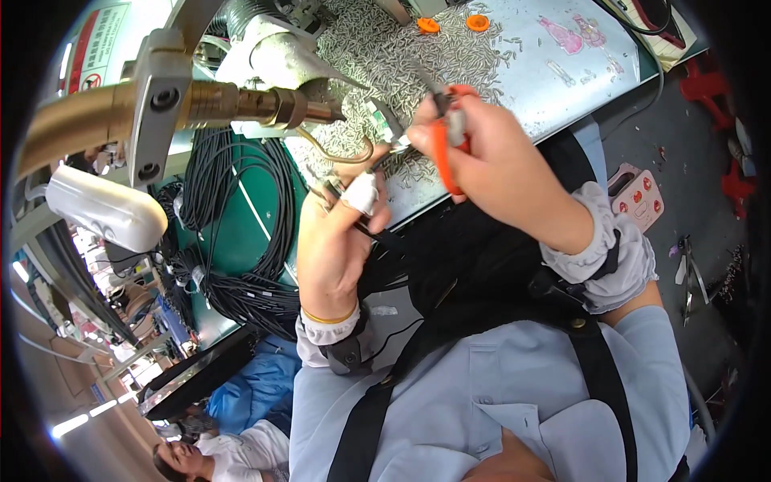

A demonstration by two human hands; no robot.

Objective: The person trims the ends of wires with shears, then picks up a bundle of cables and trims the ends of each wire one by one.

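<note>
My left hand (333, 249) has its fingers closed round a thin black cable (367, 230), with white wrapping on one digit. In my right hand (498, 153) is an orange-handled cutting tool (442, 153), perhaps scissors or snips; its metal tip points up and away from me. The right fingertips come close to the left hand beside a small pale piece whose kind I cannot make out. Just beyond both hands, many small silvery metal pins (353, 36) lie heaped on the metal worktop (546, 84).
A brass-coloured machine arm (88, 120) and its nozzle reach in from the left, near my left hand. Coiled black cables (241, 297) lie on a green surface. Two orange caps (478, 22) sit among the pins. Another person (233, 454) is at lower left.
</note>
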